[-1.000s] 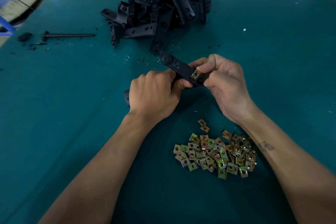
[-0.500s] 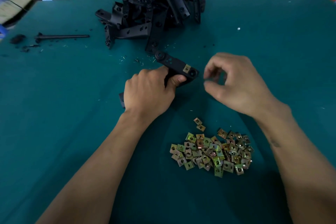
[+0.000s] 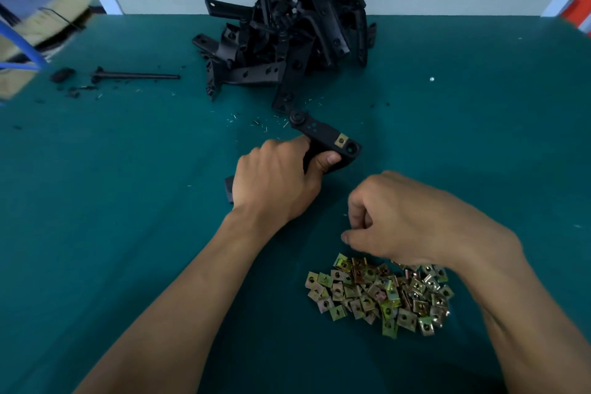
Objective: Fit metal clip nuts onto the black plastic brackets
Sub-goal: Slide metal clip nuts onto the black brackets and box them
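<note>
No text, label, brand, number or sign can be read anywhere in this view. The cardboard boxes at ten o'clock are too blurred for any print on them to be made out.
</note>
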Tool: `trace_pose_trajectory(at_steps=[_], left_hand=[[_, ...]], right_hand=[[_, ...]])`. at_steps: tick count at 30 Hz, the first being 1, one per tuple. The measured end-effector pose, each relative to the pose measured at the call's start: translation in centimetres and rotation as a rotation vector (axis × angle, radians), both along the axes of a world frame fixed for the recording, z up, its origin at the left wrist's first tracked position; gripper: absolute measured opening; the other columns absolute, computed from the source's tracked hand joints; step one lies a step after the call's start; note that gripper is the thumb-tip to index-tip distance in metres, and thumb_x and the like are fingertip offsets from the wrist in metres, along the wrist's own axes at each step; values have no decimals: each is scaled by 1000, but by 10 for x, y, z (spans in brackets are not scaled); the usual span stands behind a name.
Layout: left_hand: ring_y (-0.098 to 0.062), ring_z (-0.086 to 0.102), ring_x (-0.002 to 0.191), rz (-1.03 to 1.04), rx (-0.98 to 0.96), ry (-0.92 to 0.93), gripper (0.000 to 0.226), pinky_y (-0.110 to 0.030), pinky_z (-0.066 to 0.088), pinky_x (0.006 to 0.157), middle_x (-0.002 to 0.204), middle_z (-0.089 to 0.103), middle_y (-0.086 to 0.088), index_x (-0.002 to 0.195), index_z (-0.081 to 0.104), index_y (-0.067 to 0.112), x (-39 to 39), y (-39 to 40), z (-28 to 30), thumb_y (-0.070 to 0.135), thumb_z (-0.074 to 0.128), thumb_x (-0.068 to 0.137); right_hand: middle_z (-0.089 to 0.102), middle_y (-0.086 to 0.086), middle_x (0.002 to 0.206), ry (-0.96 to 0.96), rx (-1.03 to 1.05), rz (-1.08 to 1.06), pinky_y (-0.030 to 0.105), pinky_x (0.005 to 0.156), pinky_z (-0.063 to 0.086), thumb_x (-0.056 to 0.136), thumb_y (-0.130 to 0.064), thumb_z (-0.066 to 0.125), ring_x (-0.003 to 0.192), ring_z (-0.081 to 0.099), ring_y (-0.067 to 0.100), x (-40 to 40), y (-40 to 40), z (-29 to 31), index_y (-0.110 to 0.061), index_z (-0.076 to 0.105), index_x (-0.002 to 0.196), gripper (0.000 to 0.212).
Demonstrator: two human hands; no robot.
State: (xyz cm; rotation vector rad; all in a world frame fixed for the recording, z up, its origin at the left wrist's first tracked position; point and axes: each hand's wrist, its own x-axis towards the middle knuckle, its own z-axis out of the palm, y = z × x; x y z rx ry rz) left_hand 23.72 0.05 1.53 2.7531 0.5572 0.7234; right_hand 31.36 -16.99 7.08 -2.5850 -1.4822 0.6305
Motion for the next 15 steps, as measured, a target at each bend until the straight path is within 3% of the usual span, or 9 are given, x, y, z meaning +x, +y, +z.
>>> trace_pose_trajectory(at_steps=[4, 6, 8, 11, 15], left_hand=[[-41, 60, 63, -28, 0, -28, 48, -35, 30, 55, 70, 64, -10, 77, 39, 28, -1, -1, 1, 71, 31, 96], [-41, 60, 62, -44, 25, -35, 48, -35, 30, 55, 70, 65, -8, 77, 42, 27, -1, -1, 1, 70, 32, 97], [-40, 59, 61, -64, 42, -41, 52, -34, 30, 55, 70, 65, -7, 79, 50, 24, -1, -2, 0, 70, 31, 96], [-39, 57, 58, -107, 18, -64, 49, -34, 31, 53, 67, 61, -6, 77, 42, 26, -3, -3, 1, 69, 29, 96], [-31, 38, 48, -199, 11, -92, 46, -31, 23, 48, 59, 30, 10, 77, 33, 27, -4, -5, 2, 68, 29, 97]], right_hand=[[67, -1, 60, 26, 34, -9, 31, 46, 47, 81, -39, 71, 54, 57, 10, 4, -1, 0, -18, 68, 70, 23], [67, -8, 61, 13, 51, -42, 33, 49, 51, 79, -42, 73, 61, 59, 1, 7, -1, -2, -24, 66, 70, 21], [67, -10, 62, 27, 66, -102, 37, 53, 56, 78, -43, 76, 58, 61, 4, 16, -3, -4, -27, 67, 71, 20], [65, -9, 62, 18, 119, -200, 40, 58, 58, 80, -44, 77, 57, 62, 9, 32, -7, -7, -28, 66, 71, 21], [57, -13, 79, -171, 238, -236, 38, 64, 54, 88, -43, 71, 74, 57, 13, 50, -11, -15, -30, 60, 81, 18]])
